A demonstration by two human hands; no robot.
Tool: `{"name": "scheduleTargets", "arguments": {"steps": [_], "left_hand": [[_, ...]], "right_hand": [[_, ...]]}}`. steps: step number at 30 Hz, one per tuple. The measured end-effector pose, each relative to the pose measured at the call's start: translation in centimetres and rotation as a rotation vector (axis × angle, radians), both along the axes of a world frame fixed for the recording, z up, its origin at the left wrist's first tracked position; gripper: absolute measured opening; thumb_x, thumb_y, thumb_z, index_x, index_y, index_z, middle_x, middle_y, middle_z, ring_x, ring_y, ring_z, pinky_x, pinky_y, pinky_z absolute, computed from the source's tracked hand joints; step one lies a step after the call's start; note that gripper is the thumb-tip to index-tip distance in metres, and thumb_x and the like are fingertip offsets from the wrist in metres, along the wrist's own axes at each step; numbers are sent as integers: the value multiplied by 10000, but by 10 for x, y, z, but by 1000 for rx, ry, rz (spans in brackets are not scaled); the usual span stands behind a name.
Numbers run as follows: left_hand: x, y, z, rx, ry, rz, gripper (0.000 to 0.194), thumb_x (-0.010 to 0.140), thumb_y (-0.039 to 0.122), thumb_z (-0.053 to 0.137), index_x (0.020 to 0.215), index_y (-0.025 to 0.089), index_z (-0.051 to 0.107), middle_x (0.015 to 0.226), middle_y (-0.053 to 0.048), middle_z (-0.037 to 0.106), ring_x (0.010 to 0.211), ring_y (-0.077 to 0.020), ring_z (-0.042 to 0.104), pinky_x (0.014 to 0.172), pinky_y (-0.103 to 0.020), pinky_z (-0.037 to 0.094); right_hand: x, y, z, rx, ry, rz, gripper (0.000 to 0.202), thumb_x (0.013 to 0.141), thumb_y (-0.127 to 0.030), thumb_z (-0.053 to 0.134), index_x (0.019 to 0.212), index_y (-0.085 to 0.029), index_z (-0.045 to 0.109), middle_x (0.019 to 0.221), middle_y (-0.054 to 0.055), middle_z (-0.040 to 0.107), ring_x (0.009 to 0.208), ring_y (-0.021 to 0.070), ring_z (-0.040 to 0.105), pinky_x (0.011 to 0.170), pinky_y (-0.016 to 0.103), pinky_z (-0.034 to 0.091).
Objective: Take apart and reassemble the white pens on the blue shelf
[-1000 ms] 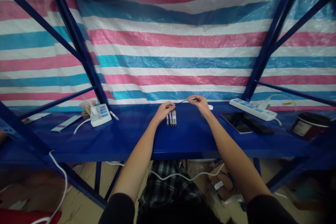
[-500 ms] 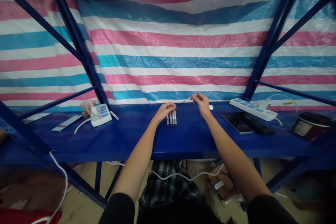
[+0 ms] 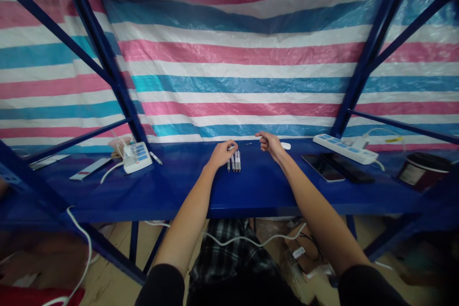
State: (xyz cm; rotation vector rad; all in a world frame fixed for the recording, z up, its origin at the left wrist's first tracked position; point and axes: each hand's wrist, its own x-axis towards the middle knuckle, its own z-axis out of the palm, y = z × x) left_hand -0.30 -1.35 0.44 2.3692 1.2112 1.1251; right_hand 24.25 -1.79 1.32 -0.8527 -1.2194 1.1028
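Note:
My left hand (image 3: 223,153) is closed in a pinch just above the blue tabletop, with a thin dark pen refill (image 3: 245,144) pointing out of it to the right. Directly beside and below that hand, several white pens (image 3: 235,162) with grey tips lie side by side, their far ends partly covered by the fingers. A little way to the right, my right hand (image 3: 270,144) is raised over the table with its fingers curled in and the index finger pointing left. Whatever it holds, if anything, is hidden by the fingers.
A white rounded object (image 3: 286,146) lies behind my right wrist. Two phones (image 3: 324,167), a power strip (image 3: 344,149) and a dark tub (image 3: 425,172) are on the right. Another power strip (image 3: 138,158) and a single pen (image 3: 156,158) lie left. Blue frame posts (image 3: 102,52) flank the table.
The white pen barrel seen in my right hand is no longer visible, and that hand has turned and curled, shifting slightly left. The refill in my left hand now lies flatter.

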Motion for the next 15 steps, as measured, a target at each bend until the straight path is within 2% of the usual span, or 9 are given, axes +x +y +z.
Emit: {"name": "scheduleTargets", "arguments": {"steps": [3,5,12,15], "left_hand": [[1,-5,4,8,27,10,226,918,349,565,1003,209,721,757,-7,684,666,-166,570,672,-268,392],[1,-7,6,6,22,8,226,920,344,561,1014,211,718,800,-11,704,676,-166,581,675,-266,397],[2,-6,4,21,24,-14,233,920,350,571,1027,213,726,774,-9,701,669,-164,589,673,-261,408],[1,-2,3,21,21,-34,242,920,351,585,1055,217,734,830,-22,725,712,-173,616,706,-267,432]], "right_hand": [[-5,-3,-2,81,-303,-72,444,675,-551,806,880,-161,760,528,-30,501,471,113,389,458,268,314],[-9,-6,-2,126,-412,-94,435,642,-535,830,853,-158,788,534,-9,551,505,133,434,492,279,330],[-14,-3,-7,202,-464,-90,375,642,-511,817,810,-176,811,602,15,637,552,145,456,544,285,350],[-14,1,-10,218,-475,-116,387,653,-534,807,795,-174,801,578,0,603,545,138,437,553,284,343]]}}
